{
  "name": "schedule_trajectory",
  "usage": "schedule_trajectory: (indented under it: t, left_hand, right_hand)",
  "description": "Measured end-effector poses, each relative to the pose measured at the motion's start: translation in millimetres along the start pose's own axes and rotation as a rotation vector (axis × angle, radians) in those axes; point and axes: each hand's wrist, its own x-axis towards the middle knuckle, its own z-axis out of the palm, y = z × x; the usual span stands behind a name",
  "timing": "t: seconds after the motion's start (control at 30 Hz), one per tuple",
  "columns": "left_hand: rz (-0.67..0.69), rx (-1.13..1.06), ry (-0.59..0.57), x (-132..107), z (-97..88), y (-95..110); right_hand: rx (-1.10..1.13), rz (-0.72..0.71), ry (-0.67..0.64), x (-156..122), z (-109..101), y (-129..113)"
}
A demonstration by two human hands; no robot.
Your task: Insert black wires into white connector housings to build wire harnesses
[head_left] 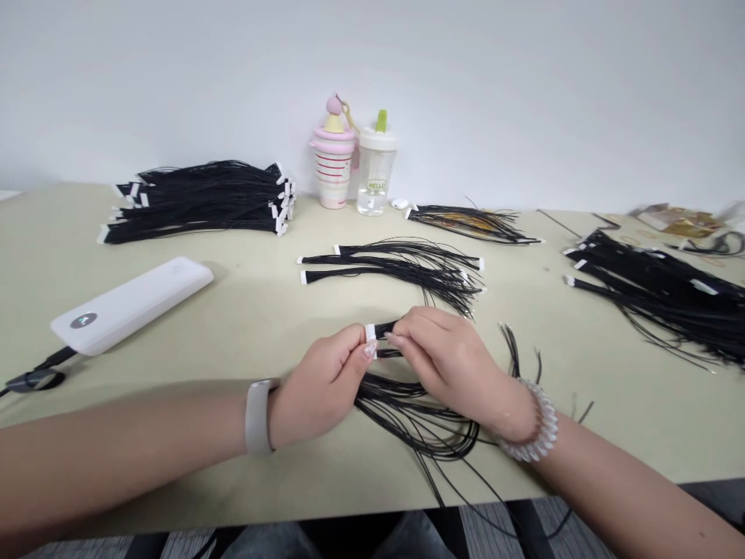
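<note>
My left hand (323,384) pinches a small white connector (371,334) at the end of a black wire harness (413,419). My right hand (442,361) grips the black wires just beside that connector. The long wire ends fan out below my hands and hang over the table's front edge. A looser bundle of similar harnesses (396,264) lies just beyond my fingers. Between my fingers, part of the connector and wires is hidden.
Large stacks of harnesses lie at back left (203,202) and right (657,291), with a smaller bundle (471,223) at the back. A white power bank (131,304) with a cable, a pink cup (334,167) and a water bottle (376,175) stand on the pale table (244,326).
</note>
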Motion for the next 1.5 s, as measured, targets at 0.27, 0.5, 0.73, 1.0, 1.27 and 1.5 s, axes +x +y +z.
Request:
schedule_trajectory:
  t: [0.27, 0.5, 0.73, 1.0, 1.27, 1.5]
  left_hand:
    - [-0.131, -0.182, 0.036, 4, 0.0, 2]
    - [-0.256, -0.376, 0.089, 5, 1.2, -1]
    - [-0.365, -0.473, 0.161, 8, 0.3, 3]
    - [-0.355, -0.457, 0.223, 6, 0.9, 7]
    - [-0.288, -0.448, 0.213, 3, 4.0, 4]
    - [-0.148, -0.346, 0.196, -4, 6.2, 1]
  right_hand:
    - [-0.056, 0.03, -0.035, 0, -10, 15]
    - [-0.211, 0.077, 0.12, -2, -29, 23]
    - [-0.024, 0.075, 0.303, -5, -52, 14]
    - [0.107, 0.411, -0.607, -11, -60, 12]
    - [0.036, 0.365, -0.552, -16, -57, 3]
    - [0.055, 0.177, -0.534, -12, -42, -6]
